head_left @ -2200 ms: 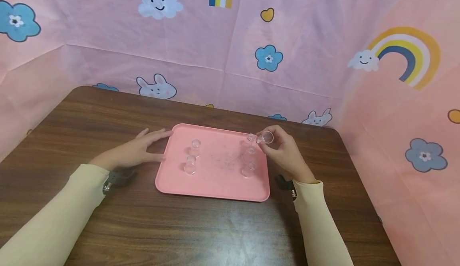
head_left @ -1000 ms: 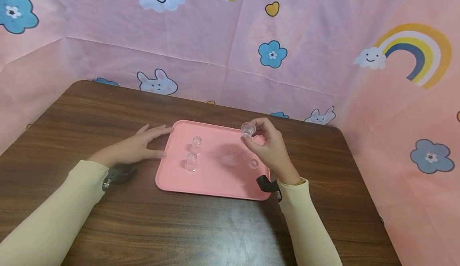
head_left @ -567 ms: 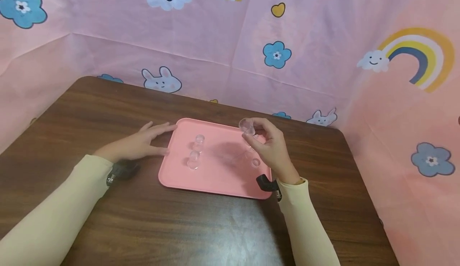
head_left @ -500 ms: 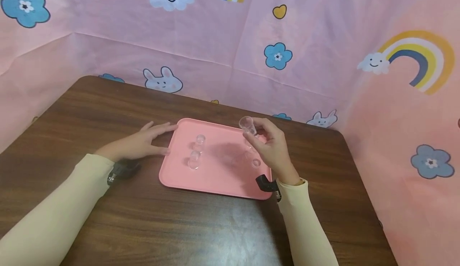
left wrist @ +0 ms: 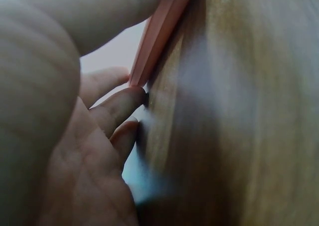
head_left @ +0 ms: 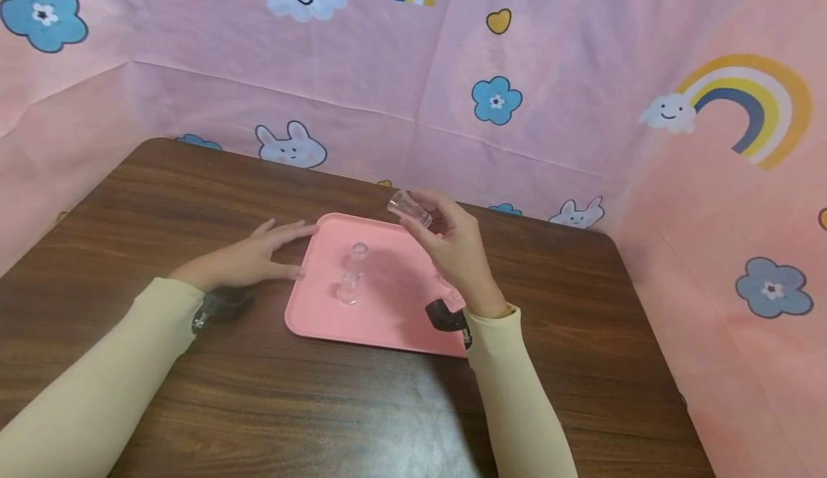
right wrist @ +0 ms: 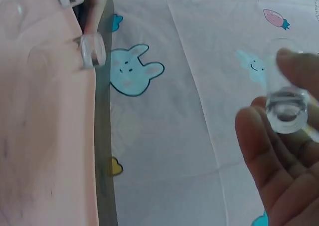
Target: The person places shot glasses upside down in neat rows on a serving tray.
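Note:
Thumb and fingers of my right hand (head_left: 452,241) pinch a clear shot glass (head_left: 410,209) above the far side of the pink tray (head_left: 388,327). It is tilted, mouth to the upper left, and its thick base (right wrist: 287,113) faces the camera in the right wrist view. My left hand (head_left: 248,254) lies at the tray's left rim with fingers extended; in the left wrist view fingertips touch the tray's edge (left wrist: 154,41). Two clear glasses, a farther glass (head_left: 360,250) and a nearer glass (head_left: 349,290), stand on the tray's left half.
More clear glass (head_left: 454,298) shows at the tray's right side, partly hidden by my right hand. Two glass bases, one of them this base (right wrist: 93,51), appear there in the right wrist view. A brown wooden table (head_left: 310,406) surrounds the tray; patterned pink cloth (head_left: 375,69) hangs behind.
My right hand has moved left and slightly up with the shot glass, from the tray's right edge toward its far middle. The glass has tipped over to the left. My left hand stays at the rim.

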Motion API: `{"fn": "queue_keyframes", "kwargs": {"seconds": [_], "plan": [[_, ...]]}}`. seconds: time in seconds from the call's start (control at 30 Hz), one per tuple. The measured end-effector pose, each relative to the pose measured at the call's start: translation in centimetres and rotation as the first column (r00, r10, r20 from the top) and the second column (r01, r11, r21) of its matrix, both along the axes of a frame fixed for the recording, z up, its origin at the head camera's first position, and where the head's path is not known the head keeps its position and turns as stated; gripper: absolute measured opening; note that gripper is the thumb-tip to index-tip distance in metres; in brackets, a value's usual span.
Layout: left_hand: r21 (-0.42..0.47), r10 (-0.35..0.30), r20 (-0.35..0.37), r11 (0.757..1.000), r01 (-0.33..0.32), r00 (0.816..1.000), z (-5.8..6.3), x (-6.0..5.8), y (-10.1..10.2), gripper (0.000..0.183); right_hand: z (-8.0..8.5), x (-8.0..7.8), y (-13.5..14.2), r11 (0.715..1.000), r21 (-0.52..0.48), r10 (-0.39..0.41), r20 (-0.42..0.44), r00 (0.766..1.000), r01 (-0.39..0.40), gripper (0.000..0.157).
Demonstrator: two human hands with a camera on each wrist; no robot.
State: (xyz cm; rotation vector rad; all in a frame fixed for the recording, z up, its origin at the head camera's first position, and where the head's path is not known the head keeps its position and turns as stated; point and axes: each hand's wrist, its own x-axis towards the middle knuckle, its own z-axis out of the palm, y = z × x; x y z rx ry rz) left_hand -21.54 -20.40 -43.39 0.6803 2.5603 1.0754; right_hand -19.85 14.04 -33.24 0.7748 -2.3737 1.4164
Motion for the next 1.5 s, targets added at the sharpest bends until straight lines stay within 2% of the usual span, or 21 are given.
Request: {"fn": "queue_keyframes", "kwargs": {"seconds": [0.17,0.33,0.47,0.6,0.73,0.97,1.2,1.37,1.43,1.5], "plan": [[0.000,0.006,-0.003,1.000,-0.006,1.000,0.0,0.0,0.1,0.087,-0.2,-0.2,-0.7,0.995,0.059,-0.087,0.053,0.995,0.083,0.030],[-0.013,0.026,0.019,1.000,-0.025,0.999,0.1,0.1,0.2,0.089,-0.8,-0.6,-0.4,0.979,0.166,-0.122,0.014,0.992,0.118,0.030],[-0.010,0.029,0.029,1.000,-0.029,0.999,0.2,0.1,0.3,0.089,-1.3,-1.0,-0.5,0.950,0.275,-0.148,-0.023,0.989,0.149,0.033],[-0.017,0.028,0.021,0.999,-0.027,0.999,0.1,0.1,0.1,0.089,-1.8,-1.4,-1.4,0.909,0.382,-0.158,-0.049,0.986,0.165,0.027],[-0.008,0.014,0.009,1.000,-0.014,1.000,0.0,-0.1,0.0,0.088,-2.3,-2.0,-2.9,0.870,0.474,-0.123,-0.056,0.991,0.135,0.025],[-0.003,0.007,0.005,1.000,-0.007,1.000,-0.1,-0.1,-0.1,0.087,-2.8,-3.4,-5.1,0.803,0.592,-0.089,0.006,0.996,0.068,0.029],[0.002,-0.006,-0.010,1.000,0.006,1.000,0.4,0.1,0.2,0.086,-3.5,-4.1,-5.8,0.797,0.603,-0.077,0.039,0.996,0.038,0.014],[0.015,-0.014,-0.032,1.000,0.015,0.999,0.5,0.2,0.2,0.084,-3.9,-4.5,-6.0,0.788,0.615,-0.046,0.073,0.996,-0.009,0.021],[0.016,-0.009,-0.026,1.000,0.009,1.000,0.3,0.2,0.2,0.084,-3.9,-4.6,-5.9,0.780,0.625,-0.036,0.090,0.995,-0.028,0.026],[0.008,0.004,-0.009,1.000,-0.004,1.000,0.1,0.2,0.1,0.085,-3.5,-4.3,-5.4,0.784,0.620,-0.022,0.093,0.995,-0.041,0.029]]}}
